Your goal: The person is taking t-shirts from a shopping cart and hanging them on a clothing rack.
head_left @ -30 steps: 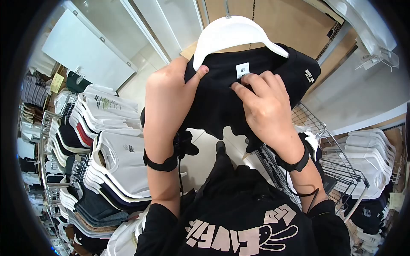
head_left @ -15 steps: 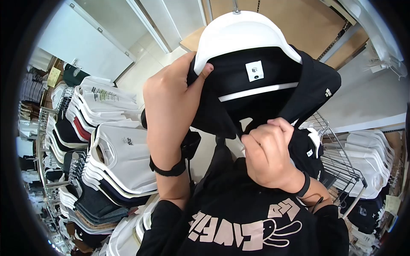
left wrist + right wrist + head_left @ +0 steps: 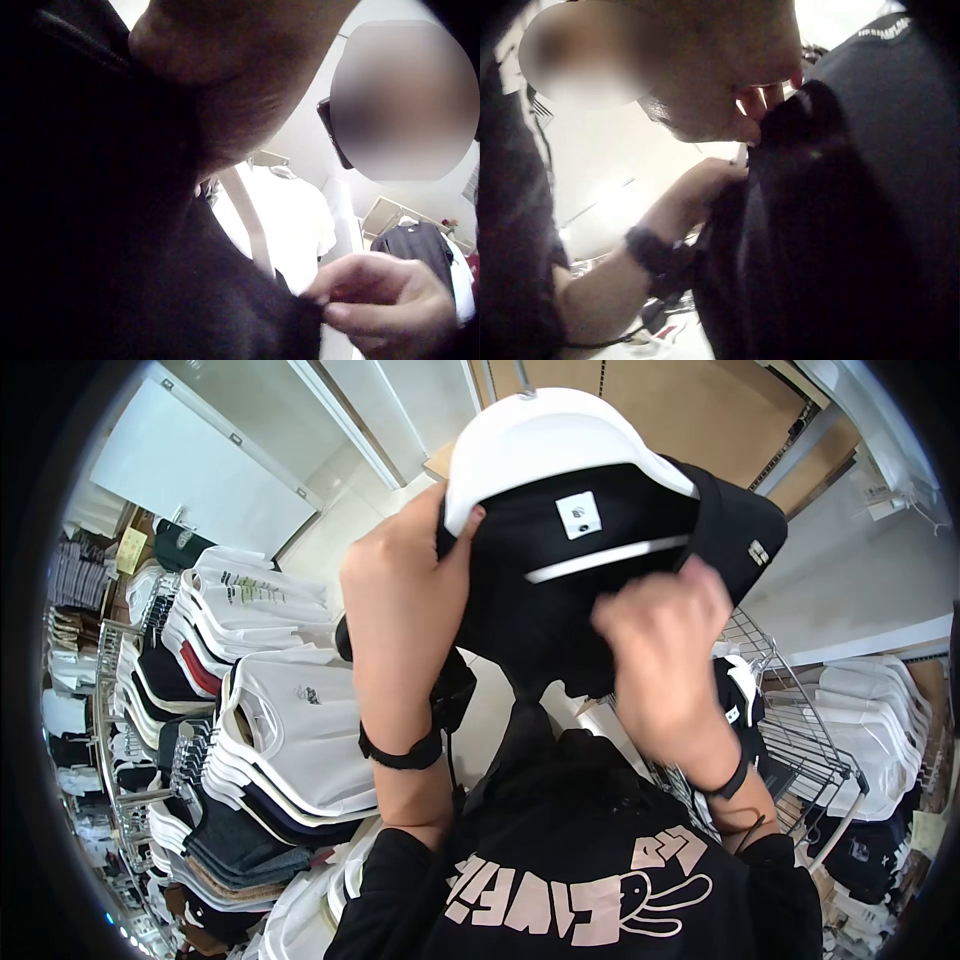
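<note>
A black garment (image 3: pixel 540 630) with a white neck label (image 3: pixel 579 516) hangs on a broad white hanger (image 3: pixel 560 440). My left hand (image 3: pixel 405 575) grips the garment's shoulder and the hanger's left end, thumb on the front. At the garment's front, below the neckline, my right hand (image 3: pixel 665 660) is blurred in the head view. In the right wrist view the right hand's fingers (image 3: pixel 769 94) pinch the edge of the black cloth (image 3: pixel 802 225). The left wrist view also has the right hand (image 3: pixel 390 304) pinching cloth at the lower right.
Racks of hung shirts (image 3: pixel 310 730) stand at the left. A wire cart (image 3: pixel 800 750) holding dark clothes is at the right, with white shirts (image 3: pixel 870 720) beyond it. A white door panel (image 3: pixel 200 470) is at the upper left, a wooden panel (image 3: pixel 700 410) behind the hanger.
My right hand moved from near the label down to the neckline, pulling it forward, then up and right a little. The neck opening shows part of the hanger's bar. The left hand keeps its grip.
</note>
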Demonstrator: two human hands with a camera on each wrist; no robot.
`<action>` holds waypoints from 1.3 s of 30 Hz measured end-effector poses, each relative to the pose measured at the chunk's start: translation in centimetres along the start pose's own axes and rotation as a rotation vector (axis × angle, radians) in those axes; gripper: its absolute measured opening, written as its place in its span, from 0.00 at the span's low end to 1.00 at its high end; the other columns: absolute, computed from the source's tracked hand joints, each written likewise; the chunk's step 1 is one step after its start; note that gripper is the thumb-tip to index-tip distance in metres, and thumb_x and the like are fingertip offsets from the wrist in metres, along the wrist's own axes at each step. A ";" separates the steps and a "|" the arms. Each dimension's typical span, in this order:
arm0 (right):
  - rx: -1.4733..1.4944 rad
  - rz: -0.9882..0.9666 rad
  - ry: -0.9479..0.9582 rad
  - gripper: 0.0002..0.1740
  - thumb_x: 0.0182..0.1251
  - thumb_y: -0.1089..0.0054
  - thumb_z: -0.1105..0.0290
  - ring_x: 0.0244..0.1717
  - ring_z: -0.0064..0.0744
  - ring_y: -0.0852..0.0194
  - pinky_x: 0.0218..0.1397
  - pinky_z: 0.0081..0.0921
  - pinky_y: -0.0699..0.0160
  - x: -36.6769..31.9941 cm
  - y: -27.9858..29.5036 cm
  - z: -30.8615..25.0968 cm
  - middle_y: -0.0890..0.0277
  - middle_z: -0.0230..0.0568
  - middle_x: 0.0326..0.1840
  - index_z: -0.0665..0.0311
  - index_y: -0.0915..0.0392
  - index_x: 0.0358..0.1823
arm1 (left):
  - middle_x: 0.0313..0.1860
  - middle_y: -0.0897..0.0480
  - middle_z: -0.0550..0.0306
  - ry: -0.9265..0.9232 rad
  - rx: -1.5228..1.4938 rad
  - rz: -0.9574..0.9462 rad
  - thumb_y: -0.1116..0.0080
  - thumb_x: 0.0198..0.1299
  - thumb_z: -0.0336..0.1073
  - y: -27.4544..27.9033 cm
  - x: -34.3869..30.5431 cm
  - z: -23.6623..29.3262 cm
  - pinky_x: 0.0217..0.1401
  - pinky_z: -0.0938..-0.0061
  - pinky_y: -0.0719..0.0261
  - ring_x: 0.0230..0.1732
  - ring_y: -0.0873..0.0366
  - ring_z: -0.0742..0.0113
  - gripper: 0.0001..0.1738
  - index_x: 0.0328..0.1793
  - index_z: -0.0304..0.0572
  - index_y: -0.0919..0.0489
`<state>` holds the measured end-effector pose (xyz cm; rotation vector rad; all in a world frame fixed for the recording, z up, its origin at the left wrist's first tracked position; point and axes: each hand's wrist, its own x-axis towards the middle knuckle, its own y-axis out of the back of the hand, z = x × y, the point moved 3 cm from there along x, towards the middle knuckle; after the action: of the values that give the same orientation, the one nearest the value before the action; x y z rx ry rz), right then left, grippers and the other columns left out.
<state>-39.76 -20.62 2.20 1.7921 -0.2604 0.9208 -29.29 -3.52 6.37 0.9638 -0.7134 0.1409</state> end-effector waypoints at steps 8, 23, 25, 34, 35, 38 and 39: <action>-0.070 0.242 -0.165 0.41 0.50 0.26 0.70 0.63 0.51 0.33 0.69 0.38 0.36 2.7 1.4 12.8 0.32 0.49 0.63 0.64 0.35 0.67 | 0.28 0.19 0.38 0.063 0.111 0.006 0.36 0.60 0.42 1.0 1.3 -1.1 0.35 0.59 0.25 0.31 0.21 0.40 0.17 0.46 0.36 0.17; 1.150 -0.745 -0.871 0.29 0.49 0.22 0.55 0.40 0.26 0.21 0.47 0.22 0.26 -6.3 -17.7 15.3 0.16 0.39 0.38 0.70 0.16 0.46 | 0.43 0.19 0.52 0.320 -0.671 0.247 0.36 0.64 0.37 7.6 5.6 -11.7 0.52 0.80 0.28 0.42 0.24 0.73 0.21 0.53 0.22 0.22; 1.479 -0.363 -0.906 0.21 0.57 0.28 0.62 0.39 0.25 0.21 0.48 0.21 0.27 -6.8 -18.8 12.6 0.16 0.38 0.41 0.72 0.17 0.45 | 0.47 0.19 0.48 0.317 -0.656 0.247 0.36 0.63 0.36 8.7 6.4 -14.2 0.54 0.77 0.26 0.46 0.22 0.69 0.23 0.56 0.20 0.23; 1.220 -0.657 -0.824 0.20 0.63 0.35 0.64 0.46 0.22 0.23 0.53 0.25 0.25 -10.7 -18.0 11.2 0.17 0.36 0.42 0.68 0.20 0.52 | 0.40 0.18 0.50 0.407 -0.662 0.344 0.35 0.63 0.36 9.5 6.4 -16.8 0.47 0.77 0.24 0.39 0.21 0.69 0.19 0.50 0.22 0.21; 1.349 -0.689 -0.852 0.22 0.61 0.33 0.63 0.48 0.23 0.24 0.55 0.24 0.26 -11.7 -17.2 10.5 0.17 0.36 0.44 0.68 0.21 0.53 | 0.40 0.18 0.50 0.398 -0.669 0.312 0.36 0.63 0.35 9.5 6.6 -16.7 0.46 0.77 0.24 0.38 0.21 0.70 0.19 0.50 0.22 0.21; 1.312 -0.958 -0.814 0.27 0.54 0.26 0.63 0.50 0.25 0.24 0.56 0.23 0.27 -13.8 -14.0 9.3 0.17 0.38 0.47 0.67 0.21 0.54 | 0.38 0.18 0.51 0.397 -0.646 0.314 0.36 0.63 0.35 9.7 6.8 -16.2 0.44 0.77 0.25 0.37 0.21 0.70 0.18 0.49 0.22 0.21; 1.264 -1.008 -0.780 0.28 0.52 0.25 0.63 0.49 0.26 0.23 0.55 0.24 0.27 -16.1 -14.9 9.7 0.17 0.38 0.46 0.67 0.20 0.53 | 0.38 0.18 0.51 0.401 -0.637 0.319 0.36 0.63 0.35 9.7 6.9 -16.2 0.44 0.78 0.25 0.37 0.21 0.70 0.18 0.48 0.22 0.21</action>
<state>-37.77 -26.71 -20.89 2.8549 0.8972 -0.5666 -20.07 13.55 11.50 0.1952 -0.4839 0.3516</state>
